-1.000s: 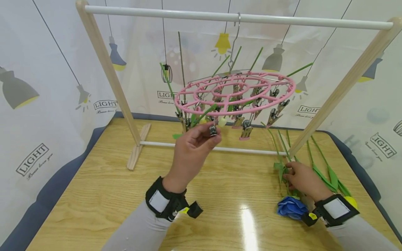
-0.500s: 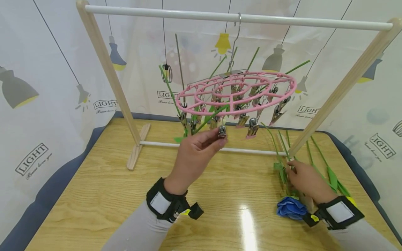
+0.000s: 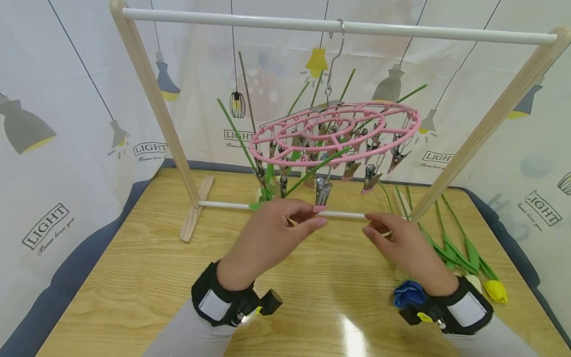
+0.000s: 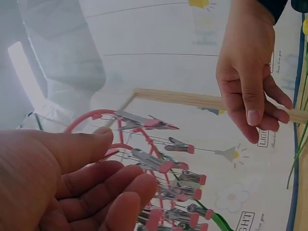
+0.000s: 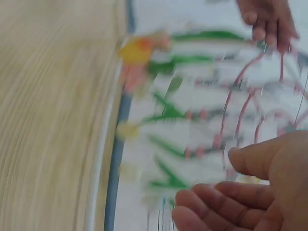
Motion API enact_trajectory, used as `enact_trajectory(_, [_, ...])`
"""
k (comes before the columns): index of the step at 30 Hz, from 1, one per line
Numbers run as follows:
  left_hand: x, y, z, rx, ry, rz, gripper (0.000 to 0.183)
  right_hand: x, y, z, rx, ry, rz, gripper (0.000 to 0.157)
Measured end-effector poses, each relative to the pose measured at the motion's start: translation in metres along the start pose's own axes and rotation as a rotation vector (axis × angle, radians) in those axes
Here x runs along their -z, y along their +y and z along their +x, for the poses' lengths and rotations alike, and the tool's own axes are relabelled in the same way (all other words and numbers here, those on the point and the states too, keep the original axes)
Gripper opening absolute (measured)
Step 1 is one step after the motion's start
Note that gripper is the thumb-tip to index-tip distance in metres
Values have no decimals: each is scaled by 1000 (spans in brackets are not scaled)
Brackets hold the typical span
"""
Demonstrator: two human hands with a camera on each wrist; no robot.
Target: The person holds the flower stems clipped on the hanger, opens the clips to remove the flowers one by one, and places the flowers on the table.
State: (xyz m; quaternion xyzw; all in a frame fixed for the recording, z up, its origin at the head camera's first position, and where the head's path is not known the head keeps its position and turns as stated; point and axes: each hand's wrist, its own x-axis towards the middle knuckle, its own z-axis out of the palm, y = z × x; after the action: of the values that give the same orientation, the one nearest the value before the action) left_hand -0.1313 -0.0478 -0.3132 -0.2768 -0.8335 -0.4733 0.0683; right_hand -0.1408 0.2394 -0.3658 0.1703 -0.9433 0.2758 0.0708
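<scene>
A pink round clip hanger [image 3: 417,122] hangs from the rack's bar, with several metal clips around its rings. My left hand [image 3: 267,238] is at the front clip [image 3: 322,192], its fingertips right at the clip's pink tip. In the left wrist view, a gap shows between the thumb [image 4: 96,144] and the other fingers. My right hand [image 3: 408,245] is over the table to the right, fingers loosely bent and holding nothing. Beneath and behind it lies a blue rose [image 3: 408,293], partly hidden by the wrist. Several green-stemmed flowers hang upside down from other clips.
The wooden rack has a white top bar [image 3: 223,19] and a white lower bar [image 3: 348,214] across the table [image 3: 147,277]. Right of the right hand lie several flowers, among them a yellow tulip [image 3: 496,291]. A patterned cloth [image 3: 89,163] stands behind.
My left hand has moved from pinching the clip's upper part to its pink tip. The hanger has turned, carrying the front clip right. My right hand has left the flowers and moved left and up.
</scene>
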Motion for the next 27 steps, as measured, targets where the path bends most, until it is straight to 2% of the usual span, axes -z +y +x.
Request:
enact_trajectory(3, [12,6,-5,-3,53,-1,23,-16,-22,8,92,5,128,38])
enact_trajectory(7, [27,14,-9,-16,151,-63,24,-34,-53,19,185,6,319,36])
enact_trajectory(12, [38,27,-10,-31,273,-127,23,-49,-88,28,205,78,501,41])
enact_trajectory(16, [37,30,-7,-57,331,-129,20,-64,-95,35,190,126,670,41])
enact_trajectory(22, [30,27,-3,-60,298,-161,20,-87,-90,43,165,142,947,32])
enact_trajectory(27, [26,24,-1,-4,253,-193,24,-93,-89,44,166,151,1030,24])
